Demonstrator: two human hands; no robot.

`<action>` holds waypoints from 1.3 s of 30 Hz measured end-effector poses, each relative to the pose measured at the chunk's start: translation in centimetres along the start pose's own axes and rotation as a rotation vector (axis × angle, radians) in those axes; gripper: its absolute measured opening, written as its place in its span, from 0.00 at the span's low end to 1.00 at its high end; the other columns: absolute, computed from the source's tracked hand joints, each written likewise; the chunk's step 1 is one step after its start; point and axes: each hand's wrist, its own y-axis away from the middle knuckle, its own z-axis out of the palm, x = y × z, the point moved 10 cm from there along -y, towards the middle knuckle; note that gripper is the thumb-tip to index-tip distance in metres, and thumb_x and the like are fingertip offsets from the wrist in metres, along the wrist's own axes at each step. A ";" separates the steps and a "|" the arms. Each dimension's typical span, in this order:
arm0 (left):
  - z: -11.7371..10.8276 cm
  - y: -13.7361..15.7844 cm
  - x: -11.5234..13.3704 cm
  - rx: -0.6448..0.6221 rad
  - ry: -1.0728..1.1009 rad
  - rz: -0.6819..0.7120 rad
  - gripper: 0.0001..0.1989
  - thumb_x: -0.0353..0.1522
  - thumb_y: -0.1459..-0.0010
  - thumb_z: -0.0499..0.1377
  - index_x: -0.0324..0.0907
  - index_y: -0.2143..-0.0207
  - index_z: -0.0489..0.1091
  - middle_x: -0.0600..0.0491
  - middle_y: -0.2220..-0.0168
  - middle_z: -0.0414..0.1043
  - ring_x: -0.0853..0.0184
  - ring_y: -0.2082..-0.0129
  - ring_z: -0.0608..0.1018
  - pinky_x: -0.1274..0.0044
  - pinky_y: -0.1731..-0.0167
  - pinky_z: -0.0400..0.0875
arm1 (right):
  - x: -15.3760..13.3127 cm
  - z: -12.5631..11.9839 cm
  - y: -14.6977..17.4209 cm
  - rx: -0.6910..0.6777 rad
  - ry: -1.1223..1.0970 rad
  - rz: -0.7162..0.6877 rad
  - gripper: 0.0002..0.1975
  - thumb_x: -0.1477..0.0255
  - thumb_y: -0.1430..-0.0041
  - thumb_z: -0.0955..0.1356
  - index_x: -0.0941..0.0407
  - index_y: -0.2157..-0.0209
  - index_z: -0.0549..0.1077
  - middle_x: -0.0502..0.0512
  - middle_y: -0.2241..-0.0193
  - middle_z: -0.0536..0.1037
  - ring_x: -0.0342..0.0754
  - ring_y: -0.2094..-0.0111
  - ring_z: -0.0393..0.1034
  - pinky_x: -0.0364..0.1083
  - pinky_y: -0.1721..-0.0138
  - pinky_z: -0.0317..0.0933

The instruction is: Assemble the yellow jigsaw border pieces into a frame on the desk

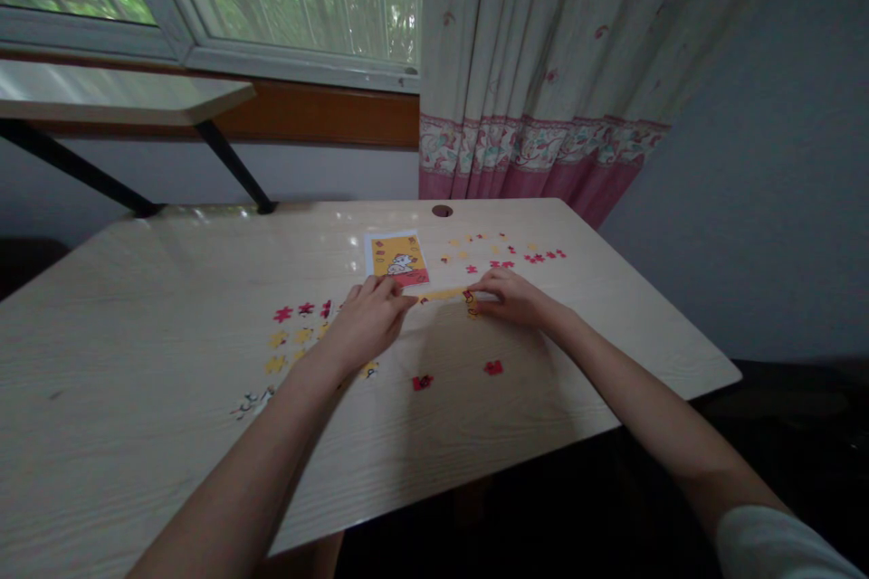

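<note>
A narrow strip of joined yellow jigsaw puzzle pieces [444, 295] lies on the table between my two hands. At its left end my left hand [370, 317] has its fingers closed on the edge, near a small dark mark. My right hand [512, 297] pinches the right end, where pieces with red and dark drawing run down toward me. Just beyond my left fingers lies a reference picture card [400, 259], showing a white animal on yellow and red. Two loose red pieces, a left one [422, 383] and a right one [493, 368], sit nearer to me.
Loose red and yellow pieces [283, 314] lie in rows at the left, partly hidden by my left forearm, with white pieces [253, 403] nearby. More pieces [535, 259] are spread at the back right. A raised shelf [128, 97] stands back left; a cable hole [442, 211] pierces the tabletop.
</note>
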 end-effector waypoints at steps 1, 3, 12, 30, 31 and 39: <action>0.0 0.0 0.0 -0.003 0.002 0.000 0.16 0.31 0.39 0.49 0.48 0.52 0.71 0.47 0.57 0.67 0.56 0.57 0.65 0.69 0.62 0.61 | 0.0 0.0 0.0 -0.001 0.002 0.001 0.17 0.66 0.44 0.69 0.56 0.53 0.74 0.59 0.62 0.72 0.48 0.60 0.65 0.48 0.58 0.59; 0.1 0.0 0.0 -0.004 0.006 -0.002 0.16 0.31 0.38 0.49 0.48 0.52 0.71 0.47 0.57 0.67 0.56 0.57 0.65 0.69 0.62 0.61 | 0.0 0.0 0.0 0.000 0.003 0.001 0.16 0.66 0.44 0.69 0.56 0.53 0.74 0.59 0.62 0.73 0.48 0.60 0.65 0.48 0.57 0.59; 0.1 0.0 -0.1 -0.003 0.002 -0.006 0.16 0.32 0.38 0.49 0.48 0.52 0.71 0.46 0.57 0.67 0.56 0.57 0.65 0.69 0.62 0.61 | 0.0 0.1 0.0 -0.012 -0.008 -0.004 0.17 0.66 0.43 0.68 0.56 0.53 0.74 0.61 0.61 0.73 0.49 0.59 0.66 0.49 0.57 0.59; 0.2 0.0 -0.2 0.001 0.005 -0.009 0.17 0.32 0.38 0.48 0.48 0.51 0.70 0.46 0.56 0.67 0.56 0.56 0.65 0.69 0.61 0.61 | -0.2 0.3 0.2 -0.031 0.000 -0.053 0.19 0.65 0.42 0.67 0.57 0.50 0.71 0.62 0.58 0.72 0.50 0.57 0.65 0.51 0.54 0.60; 0.2 0.0 -0.2 -0.001 0.009 -0.006 0.17 0.32 0.38 0.48 0.48 0.51 0.70 0.45 0.56 0.67 0.56 0.56 0.65 0.68 0.61 0.61 | -0.3 0.2 0.1 -0.029 -0.004 -0.048 0.19 0.65 0.42 0.67 0.57 0.50 0.71 0.62 0.58 0.71 0.50 0.57 0.65 0.51 0.54 0.60; 0.1 0.0 -0.5 -0.007 0.032 -0.023 0.16 0.31 0.39 0.48 0.47 0.52 0.70 0.45 0.56 0.68 0.55 0.57 0.65 0.68 0.61 0.61 | 3.3 -3.2 2.1 -0.131 0.053 0.111 0.14 0.70 0.47 0.70 0.56 0.58 0.74 0.58 0.63 0.73 0.50 0.60 0.66 0.48 0.58 0.60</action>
